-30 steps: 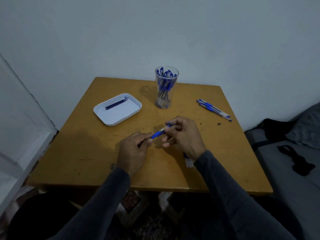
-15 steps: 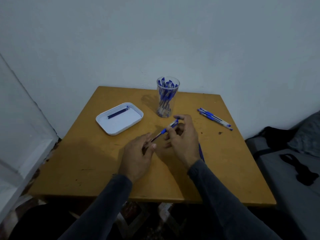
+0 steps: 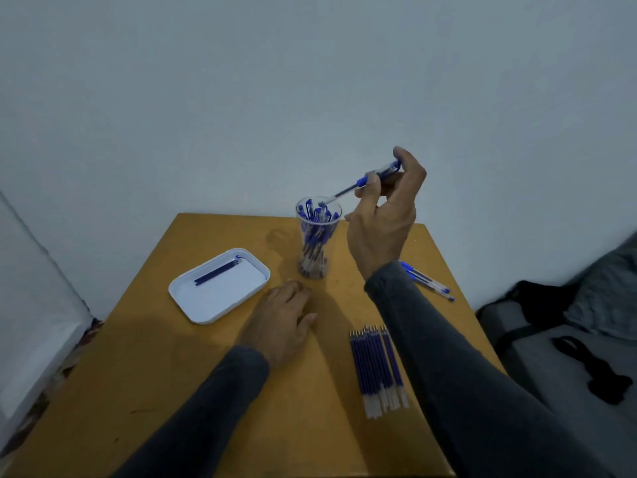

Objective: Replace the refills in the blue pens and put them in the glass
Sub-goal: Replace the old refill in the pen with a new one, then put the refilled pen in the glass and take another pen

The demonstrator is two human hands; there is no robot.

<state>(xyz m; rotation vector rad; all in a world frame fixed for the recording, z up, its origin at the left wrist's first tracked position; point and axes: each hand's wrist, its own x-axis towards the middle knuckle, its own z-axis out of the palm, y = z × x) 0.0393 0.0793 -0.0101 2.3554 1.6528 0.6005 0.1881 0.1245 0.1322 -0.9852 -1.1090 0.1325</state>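
Pen (image 3: 374, 179) first: the right hand (image 3: 382, 219) pinches it between thumb and fingers, up in the air, with its tip pointing down and left toward the mouth of the glass (image 3: 319, 236). The pen has a see-through body, a blue grip and a thin tip. The left hand (image 3: 281, 322) lies flat and relaxed on the table (image 3: 138, 374), fingers loose, holding nothing, just in front of the glass. The step looks like dropping the finished pen in. To do it well, bring the tip right over the rim, tilt the pen more upright, and let go only when the tip is inside, so it slides down between the others. The glass is already packed with blue pens, so go gently and do not knock it over. It stands near the back edge of the table, about the middle. A white tray (image 3: 220, 288) with one dark refill in it sits to the left of the glass. A row of refills (image 3: 375, 367) lies near the right edge, partly under the right sleeve. A few more pens (image 3: 427, 281) wait by the back right corner.
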